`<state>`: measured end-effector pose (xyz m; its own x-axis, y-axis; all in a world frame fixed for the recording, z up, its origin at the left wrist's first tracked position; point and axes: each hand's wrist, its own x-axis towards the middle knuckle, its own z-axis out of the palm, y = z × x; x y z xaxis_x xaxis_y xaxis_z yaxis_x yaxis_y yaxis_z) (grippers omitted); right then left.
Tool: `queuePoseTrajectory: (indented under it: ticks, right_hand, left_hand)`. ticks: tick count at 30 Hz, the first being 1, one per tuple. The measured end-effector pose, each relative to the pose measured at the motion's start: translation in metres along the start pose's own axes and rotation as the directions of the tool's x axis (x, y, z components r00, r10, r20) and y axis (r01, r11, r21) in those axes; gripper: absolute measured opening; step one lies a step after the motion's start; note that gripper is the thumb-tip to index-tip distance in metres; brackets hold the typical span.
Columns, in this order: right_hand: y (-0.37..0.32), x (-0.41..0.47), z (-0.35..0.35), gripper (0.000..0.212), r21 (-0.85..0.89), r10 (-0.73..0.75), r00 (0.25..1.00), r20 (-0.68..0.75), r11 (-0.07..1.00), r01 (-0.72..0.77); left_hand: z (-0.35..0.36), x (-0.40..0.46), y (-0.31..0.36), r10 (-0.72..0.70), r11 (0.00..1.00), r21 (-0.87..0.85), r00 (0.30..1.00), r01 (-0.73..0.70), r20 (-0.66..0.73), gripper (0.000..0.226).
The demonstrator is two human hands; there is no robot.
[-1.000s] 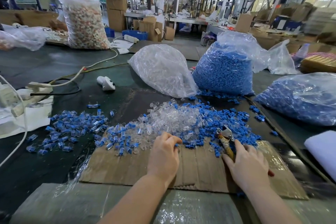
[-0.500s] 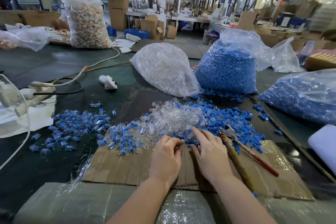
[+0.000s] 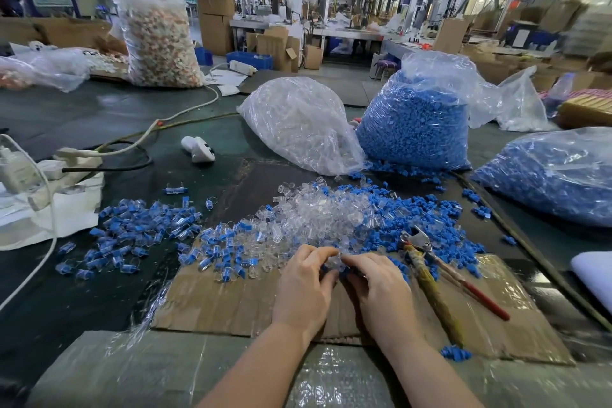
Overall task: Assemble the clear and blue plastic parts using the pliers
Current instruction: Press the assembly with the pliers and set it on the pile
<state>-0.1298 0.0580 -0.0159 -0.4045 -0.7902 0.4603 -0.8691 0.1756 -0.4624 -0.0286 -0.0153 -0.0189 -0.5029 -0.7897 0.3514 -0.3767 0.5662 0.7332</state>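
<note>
Clear plastic sits pinched between my two hands: my left hand (image 3: 306, 288) and right hand (image 3: 377, 291) meet fingertip to fingertip over the cardboard (image 3: 212, 305), fingers curled round a small clear part (image 3: 333, 262) with a bit of blue part (image 3: 344, 272) showing just under it; how the two pieces sit together I cannot tell. Both hands are at the near edge of the loose pile (image 3: 318, 215) of clear and blue pieces spread across the dark surface (image 3: 66, 301). The pliers (image 3: 440, 272) lie untouched just right of my right hand, head on the blue pieces, handles spread and pointing back along the cardboard. To the left lies a scatter of joined blue-and-clear pieces (image 3: 132, 232). Behind the pile stand a bag of clear parts (image 3: 298, 126) and a bag of blue parts (image 3: 417, 122), side by side and touching; another blue bag (image 3: 556, 175) lies at the right.
</note>
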Motion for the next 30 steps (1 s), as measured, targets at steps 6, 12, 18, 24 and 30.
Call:
queuePoseTrajectory:
  ticks: [6, 12, 18, 24, 30]
  right_hand:
    - [-0.0006, -0.0028, -0.0001, 0.031, -0.009, 0.014, 1.0, -0.021, 1.0, -0.014]
    - [-0.0039, -0.0051, -0.0003, 0.03, -0.038, -0.024, 0.998, -0.057, 0.999, 0.021]
    - [-0.0054, -0.0068, -0.0014, 0.029, -0.067, -0.051, 0.993, -0.103, 0.997, 0.045]
    - [-0.0078, -0.0084, -0.001, 0.022, -0.242, -0.075, 0.987, -0.139, 0.969, 0.039]
    - [-0.0077, -0.0074, 0.0003, 0.028, -0.324, -0.055, 0.983, -0.175, 0.946, -0.004]
  left_hand:
    - [-0.0001, 0.0002, 0.0009, -0.032, 0.999, -0.037, 0.999, 0.031, -0.027, 0.013]
    - [0.0009, 0.0, 0.0002, 0.048, 0.998, 0.032, 0.999, -0.049, 0.024, 0.033]
    - [0.0019, 0.0002, -0.0004, -0.017, 1.0, -0.01, 1.0, 0.017, -0.007, 0.015]
    - [0.0003, 0.0002, 0.002, -0.038, 0.999, -0.007, 0.999, 0.038, -0.02, 0.011]
    - [0.0012, -0.0009, 0.0008, -0.046, 0.999, -0.007, 0.998, 0.046, -0.034, 0.012]
